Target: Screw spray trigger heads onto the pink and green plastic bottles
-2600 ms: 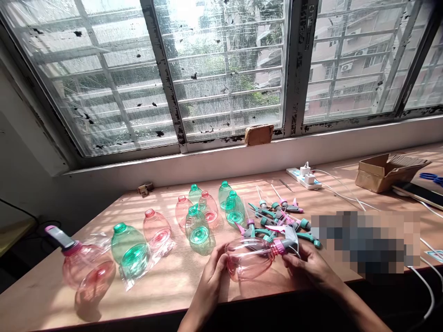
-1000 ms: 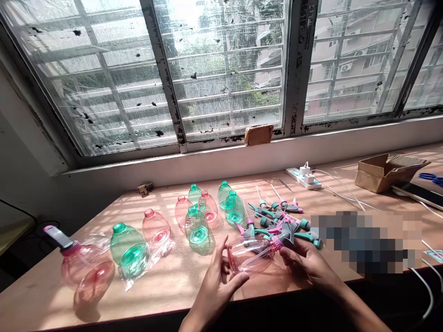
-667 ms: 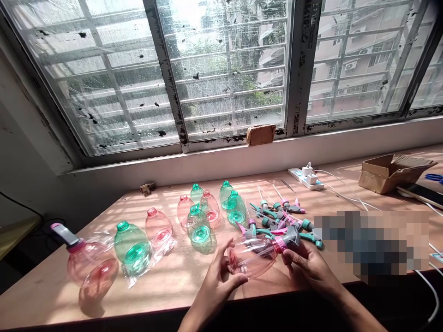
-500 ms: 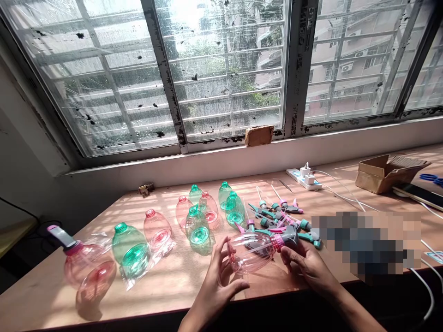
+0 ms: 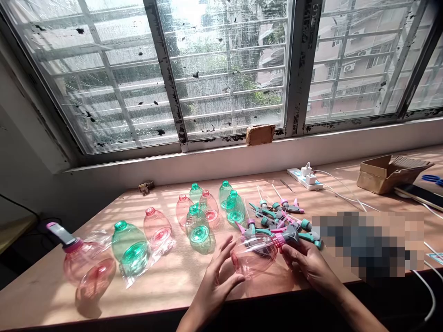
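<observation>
A clear pink spray bottle (image 5: 254, 258) lies on its side in the air over the table's front edge, its grey and pink trigger head pointing right. My right hand (image 5: 306, 263) grips it at the collar and trigger head; some of those fingers are hidden behind it. Around the bottle's base, my left hand (image 5: 218, 279) is open, thumb and fingers apart; whether a fingertip touches the base I cannot tell. Beyond the bottle lies a pile of loose trigger heads (image 5: 277, 212) in grey, green and pink, several with thin white tubes.
Headless bottles stand behind, including a green bottle (image 5: 197, 226) and a pink bottle (image 5: 157, 226). At far left is a pink spray bottle (image 5: 83, 260) with its head on. A power strip (image 5: 304, 179), cables, a cardboard box (image 5: 384, 175) and a blurred-out patch occupy the right.
My left hand has let go of the bottle's base and its fingers have spread. My right hand keeps hold at the collar, and the trigger head has turned about the bottle's axis.
</observation>
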Demonstrator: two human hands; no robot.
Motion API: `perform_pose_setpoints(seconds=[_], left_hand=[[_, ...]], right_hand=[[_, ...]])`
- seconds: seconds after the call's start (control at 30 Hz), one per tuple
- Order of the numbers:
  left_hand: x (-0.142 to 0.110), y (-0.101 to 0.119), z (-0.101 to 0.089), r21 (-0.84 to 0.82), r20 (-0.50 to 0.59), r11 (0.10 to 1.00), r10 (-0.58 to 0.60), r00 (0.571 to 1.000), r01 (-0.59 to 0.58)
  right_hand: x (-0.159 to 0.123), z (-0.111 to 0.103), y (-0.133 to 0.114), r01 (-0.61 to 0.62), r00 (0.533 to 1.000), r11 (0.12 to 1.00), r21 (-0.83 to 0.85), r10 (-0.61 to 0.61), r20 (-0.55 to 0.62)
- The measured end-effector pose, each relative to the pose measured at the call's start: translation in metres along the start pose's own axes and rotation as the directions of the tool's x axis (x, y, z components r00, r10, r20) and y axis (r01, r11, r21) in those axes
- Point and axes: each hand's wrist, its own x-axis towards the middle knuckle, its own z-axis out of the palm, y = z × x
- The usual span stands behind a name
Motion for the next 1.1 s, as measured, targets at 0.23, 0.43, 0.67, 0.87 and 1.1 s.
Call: perform_pose_setpoints(seconds=[0.23, 0.43, 0.67, 0.87, 1.1], left_hand=[[0.002, -0.013, 0.002, -0.127, 0.047, 0.99, -0.047, 0.998, 0.053], [0.0, -0.015, 0.004, -0.016, 0.039, 0.998, -0.054, 0.998, 0.054], [0.001, -0.005, 0.005, -0.195, 0.118, 0.976, -0.075, 0.99, 0.097], [0.001, -0.002, 0.004, -0.242, 0.079, 0.968, -0.048, 0.996, 0.066], [-0.004, -0.014, 0.004, -0.046, 0.039, 0.997, 0.056, 0.998, -0.054]], right_hand=[[0.002, -0.004, 0.005, -0.045, 0.999, 0.997, 0.066, 0.043, 0.03], [0.001, -0.005, 0.004, -0.06, 0.997, 0.997, 0.054, 0.057, 0.056], [-0.003, 0.001, 0.0, -0.034, 0.999, 0.998, 0.046, 0.035, -0.018], [-0.007, 0.005, -0.005, -0.045, 0.999, 0.998, 0.041, 0.045, 0.0], [-0.005, 0.0, 0.002, -0.11, 0.994, 0.993, 0.051, 0.11, 0.0]])
